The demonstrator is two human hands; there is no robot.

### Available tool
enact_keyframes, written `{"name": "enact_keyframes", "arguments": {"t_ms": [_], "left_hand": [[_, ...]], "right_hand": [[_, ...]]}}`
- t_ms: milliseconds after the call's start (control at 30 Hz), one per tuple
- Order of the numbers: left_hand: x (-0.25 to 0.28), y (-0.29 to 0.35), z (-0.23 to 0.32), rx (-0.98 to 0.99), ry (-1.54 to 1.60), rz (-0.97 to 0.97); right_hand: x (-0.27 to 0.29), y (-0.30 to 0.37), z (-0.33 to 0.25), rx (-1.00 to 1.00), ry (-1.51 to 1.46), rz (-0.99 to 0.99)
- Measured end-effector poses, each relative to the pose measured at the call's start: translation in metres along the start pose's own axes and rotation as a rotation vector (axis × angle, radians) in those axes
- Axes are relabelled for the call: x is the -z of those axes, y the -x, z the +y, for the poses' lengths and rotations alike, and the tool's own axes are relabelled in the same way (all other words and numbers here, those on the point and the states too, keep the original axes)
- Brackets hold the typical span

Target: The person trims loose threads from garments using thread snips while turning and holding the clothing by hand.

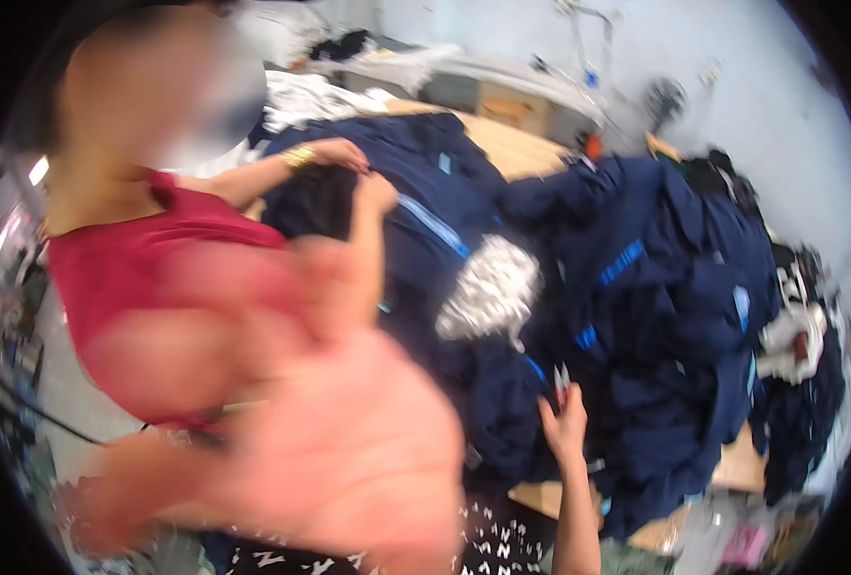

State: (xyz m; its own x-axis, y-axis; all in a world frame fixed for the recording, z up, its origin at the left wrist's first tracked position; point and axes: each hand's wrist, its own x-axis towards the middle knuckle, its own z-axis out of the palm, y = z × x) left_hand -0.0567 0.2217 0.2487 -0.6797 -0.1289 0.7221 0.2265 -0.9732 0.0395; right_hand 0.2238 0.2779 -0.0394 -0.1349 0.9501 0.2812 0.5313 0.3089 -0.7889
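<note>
My left hand point(358, 450) is raised large and close at the lower left, palm showing; its fingers are blurred but look spread, with nothing visible in them. Lower right of centre, my right hand point(566, 426) grips small thread snips point(562, 383) with red handles, blades pointing up. That hand is over navy garments point(674, 259) with light-blue trim, heaped on the table. A bundle of crumpled white material point(492, 287) rests on the garments, beyond the snips.
A co-worker in a red top point(171, 249) stands at the left, both hands point(363, 177) at a navy garment. Bare wooden tabletop point(516, 144) shows at the back. Darker clothes point(804, 402) are piled at the right. A fan point(665, 101) is near the wall.
</note>
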Motion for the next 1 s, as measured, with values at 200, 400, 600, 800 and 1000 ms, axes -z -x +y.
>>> {"name": "enact_keyframes", "arguments": {"t_ms": [200, 400, 600, 800, 1000], "left_hand": [[0.079, 0.221, -0.05, -0.395, -0.403, -0.526], [0.199, 0.233, -0.279, -1.185, -0.679, -1.078], [0.205, 0.234, -0.324, -0.735, -0.449, -1.213], [0.2, 0.183, -0.14, -0.312, -0.237, -1.14], [0.114, 0.147, -0.009, 0.018, -0.028, -1.011]], "right_hand": [[-0.009, -0.001, 0.004, -0.004, 0.034, 0.026], [-0.002, 0.008, -0.003, -0.028, 0.061, 0.005], [-0.002, 0.01, 0.005, -0.104, -0.005, -0.016], [-0.007, 0.005, 0.01, -0.072, 0.047, 0.025], [-0.007, 0.007, 0.008, -0.033, -0.022, 0.065]]}}
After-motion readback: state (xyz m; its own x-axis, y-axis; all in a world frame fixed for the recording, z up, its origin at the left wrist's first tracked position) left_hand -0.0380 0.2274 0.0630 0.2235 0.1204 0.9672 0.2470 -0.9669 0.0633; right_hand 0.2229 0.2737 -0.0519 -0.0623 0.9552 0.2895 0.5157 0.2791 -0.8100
